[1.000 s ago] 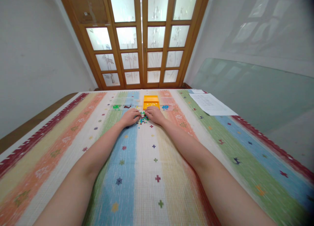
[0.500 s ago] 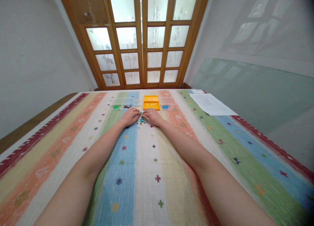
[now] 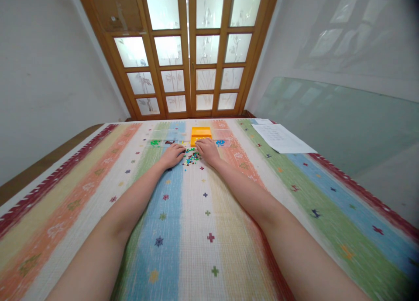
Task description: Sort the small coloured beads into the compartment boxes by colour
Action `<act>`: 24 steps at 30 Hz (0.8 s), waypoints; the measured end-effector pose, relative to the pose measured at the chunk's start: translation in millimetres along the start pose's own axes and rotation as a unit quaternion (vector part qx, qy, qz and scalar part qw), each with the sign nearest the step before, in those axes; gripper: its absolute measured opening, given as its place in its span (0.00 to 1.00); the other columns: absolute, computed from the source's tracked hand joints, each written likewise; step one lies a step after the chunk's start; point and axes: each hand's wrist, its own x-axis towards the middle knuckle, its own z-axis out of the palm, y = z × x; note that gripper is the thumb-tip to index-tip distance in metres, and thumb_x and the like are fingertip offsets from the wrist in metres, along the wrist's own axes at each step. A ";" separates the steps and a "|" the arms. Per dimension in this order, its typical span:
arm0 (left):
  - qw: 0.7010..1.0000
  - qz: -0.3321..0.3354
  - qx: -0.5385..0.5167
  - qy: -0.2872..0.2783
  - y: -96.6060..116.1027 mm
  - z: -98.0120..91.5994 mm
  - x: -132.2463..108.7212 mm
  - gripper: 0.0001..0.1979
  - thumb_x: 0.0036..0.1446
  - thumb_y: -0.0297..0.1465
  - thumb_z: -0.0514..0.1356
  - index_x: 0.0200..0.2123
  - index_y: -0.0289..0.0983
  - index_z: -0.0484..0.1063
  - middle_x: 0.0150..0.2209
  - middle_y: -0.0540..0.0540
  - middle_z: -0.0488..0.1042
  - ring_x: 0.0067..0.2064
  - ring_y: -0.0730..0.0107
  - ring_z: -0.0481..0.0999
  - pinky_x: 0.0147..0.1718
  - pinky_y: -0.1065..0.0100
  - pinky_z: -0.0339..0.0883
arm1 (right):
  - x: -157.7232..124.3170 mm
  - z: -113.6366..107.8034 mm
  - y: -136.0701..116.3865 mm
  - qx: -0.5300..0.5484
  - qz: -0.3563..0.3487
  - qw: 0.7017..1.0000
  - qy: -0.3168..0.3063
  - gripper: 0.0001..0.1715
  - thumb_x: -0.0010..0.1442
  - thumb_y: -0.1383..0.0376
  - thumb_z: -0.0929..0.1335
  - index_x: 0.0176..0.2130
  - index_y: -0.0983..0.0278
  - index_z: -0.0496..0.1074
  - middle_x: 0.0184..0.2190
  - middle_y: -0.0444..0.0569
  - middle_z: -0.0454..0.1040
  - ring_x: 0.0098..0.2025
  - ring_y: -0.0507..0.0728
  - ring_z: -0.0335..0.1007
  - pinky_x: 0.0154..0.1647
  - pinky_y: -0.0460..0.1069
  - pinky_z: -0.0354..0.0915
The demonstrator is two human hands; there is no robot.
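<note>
A loose pile of small mixed-colour pieces [image 3: 191, 157], perhaps beads, lies on the cloth between my hands. My left hand [image 3: 173, 155] rests at the pile's left edge with its fingers curled together; whatever its fingertips hold is too small to make out. My right hand [image 3: 208, 151] reaches over the front edge of an open orange box [image 3: 201, 131], fingers bent and close together, covering part of the box's front half. Small pale pieces show inside that half. Anything between the right fingertips is hidden.
Left of the orange box are sorted groups of green pieces [image 3: 155, 142], dark red pieces [image 3: 169, 142] and yellow pieces in a clear tray. Blue pieces [image 3: 220, 142] lie to its right. Printed paper [image 3: 283, 138] rests at the right on the striped tablecloth [image 3: 196, 231].
My right hand has moved from the pile up and to the right, over the orange box's front. More of the pile now shows. My left hand has shifted slightly left.
</note>
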 end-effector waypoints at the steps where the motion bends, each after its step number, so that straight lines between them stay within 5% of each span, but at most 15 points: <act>1: 1.000 -0.007 0.005 0.001 -0.2 -0.6 0.3 0.17 0.68 0.34 0.57 0.55 0.41 0.80 0.57 0.40 0.78 0.61 0.53 0.71 0.66 0.52 0.59 | 0.1 -0.3 3.6 -0.002 0.021 1.000 0.015 0.19 0.77 0.62 0.62 0.47 0.62 0.83 0.51 0.55 0.80 0.54 0.63 0.71 0.62 0.59 0.60; 7: 0.996 -0.063 0.060 0.006 2.1 -7.0 -0.2 0.13 0.67 0.33 0.57 0.46 0.40 0.82 0.48 0.40 0.81 0.53 0.54 0.75 0.58 0.56 0.66 | -3.1 4.8 21.1 -0.028 0.103 0.994 0.011 0.16 0.73 0.65 0.66 0.46 0.64 0.84 0.57 0.58 0.78 0.58 0.65 0.71 0.62 0.59 0.64; 17: 0.990 -0.118 0.083 -0.006 2.8 -12.2 -3.3 0.09 0.65 0.31 0.59 0.42 0.40 0.80 0.47 0.42 0.80 0.51 0.57 0.77 0.53 0.62 0.68 | -4.7 6.5 9.3 -0.027 0.073 0.997 -0.030 0.15 0.73 0.63 0.67 0.46 0.62 0.84 0.58 0.55 0.77 0.59 0.64 0.70 0.64 0.58 0.62; 24: 0.980 -0.191 0.003 0.057 -9.2 -9.4 -3.7 0.08 0.65 0.31 0.59 0.43 0.40 0.78 0.41 0.43 0.81 0.40 0.59 0.77 0.43 0.63 0.66 | -5.1 6.3 9.7 -0.009 0.068 0.997 -0.019 0.15 0.73 0.63 0.66 0.45 0.63 0.84 0.57 0.56 0.78 0.59 0.64 0.70 0.63 0.59 0.62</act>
